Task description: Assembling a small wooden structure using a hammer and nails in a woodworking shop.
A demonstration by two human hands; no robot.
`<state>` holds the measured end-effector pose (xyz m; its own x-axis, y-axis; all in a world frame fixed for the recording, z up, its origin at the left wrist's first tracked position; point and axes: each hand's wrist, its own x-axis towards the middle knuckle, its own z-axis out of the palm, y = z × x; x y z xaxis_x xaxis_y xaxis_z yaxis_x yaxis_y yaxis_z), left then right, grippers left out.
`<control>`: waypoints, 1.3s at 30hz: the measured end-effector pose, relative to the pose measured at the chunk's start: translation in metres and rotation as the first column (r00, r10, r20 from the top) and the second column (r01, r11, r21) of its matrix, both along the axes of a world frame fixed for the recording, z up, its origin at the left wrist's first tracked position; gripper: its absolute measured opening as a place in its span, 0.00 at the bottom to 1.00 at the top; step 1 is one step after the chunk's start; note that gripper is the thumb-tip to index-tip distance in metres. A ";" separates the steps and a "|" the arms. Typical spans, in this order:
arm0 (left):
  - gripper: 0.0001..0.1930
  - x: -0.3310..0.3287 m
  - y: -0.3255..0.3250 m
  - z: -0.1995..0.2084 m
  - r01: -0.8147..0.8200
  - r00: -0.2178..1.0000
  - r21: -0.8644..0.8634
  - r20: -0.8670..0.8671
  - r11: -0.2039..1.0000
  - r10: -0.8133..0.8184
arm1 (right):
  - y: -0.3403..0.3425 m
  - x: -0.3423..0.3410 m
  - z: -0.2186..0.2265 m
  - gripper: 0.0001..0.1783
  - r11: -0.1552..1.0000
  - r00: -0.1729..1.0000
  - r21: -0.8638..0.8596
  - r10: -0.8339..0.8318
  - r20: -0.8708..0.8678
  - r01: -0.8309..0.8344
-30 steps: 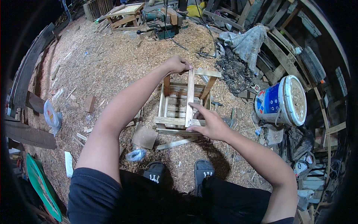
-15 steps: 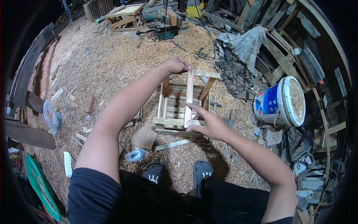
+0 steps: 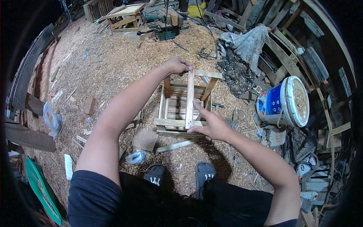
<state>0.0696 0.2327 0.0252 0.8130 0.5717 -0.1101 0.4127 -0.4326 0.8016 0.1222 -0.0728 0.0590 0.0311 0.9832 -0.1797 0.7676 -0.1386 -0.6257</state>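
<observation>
A small wooden frame [image 3: 162, 106] of slats and posts stands on the ground in front of my feet. One loose-looking wooden slat [image 3: 190, 94] lies across its top, running from the far rail to the near rail [image 3: 170, 122]. My left hand [image 3: 179, 66] pinches the far end of this slat with closed fingers. At the near end, my right hand [image 3: 213, 124] holds the slat, thumb at its tip and index finger stretched along its right edge. The right hand's other fingers are curled and partly hidden.
Wood shavings cover the ground. A white and blue bucket [image 3: 281, 101] lies tilted at the right, near stacked boards. Behind the frame stand a green bench tool [image 3: 166, 33] and a low wooden stand [image 3: 126, 17]. A wood offcut [image 3: 145, 139] and a plastic bag [image 3: 136, 157] lie near my sandals.
My right index finger has shifted from the top of the slat to its right edge. Both hands keep nearly the same place, and the frame has not visibly moved.
</observation>
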 end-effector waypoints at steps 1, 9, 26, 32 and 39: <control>0.13 0.000 0.000 -0.001 0.011 1.000 0.010 0.007 1.000 -0.011 | 0.001 0.000 -0.001 0.59 1.000 1.000 -0.006 0.013 0.011 -0.013; 0.16 0.003 0.011 -0.003 0.089 0.992 -0.052 -0.086 0.995 -0.093 | 0.001 0.006 -0.020 0.61 0.989 0.997 0.127 0.075 -0.011 -0.073; 0.23 -0.006 -0.004 0.009 0.102 0.984 0.039 -0.150 0.994 -0.095 | 0.002 0.004 -0.007 0.62 0.998 0.999 0.051 0.034 0.004 -0.034; 0.24 -0.007 -0.008 0.012 0.082 0.987 -0.039 -0.135 0.996 -0.087 | 0.001 0.002 -0.001 0.60 1.000 0.998 0.008 0.022 -0.059 -0.022; 0.33 -0.003 0.007 0.002 -0.043 0.988 -0.150 -0.151 0.988 0.020 | 0.004 -0.003 0.007 0.62 1.000 0.999 0.013 0.028 -0.028 -0.028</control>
<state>0.0667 0.2396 0.0270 0.7629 0.5639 -0.3164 0.5438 -0.2948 0.7857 0.1197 -0.0686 0.0660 -0.0012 0.9859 -0.1675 0.7530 -0.1093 -0.6489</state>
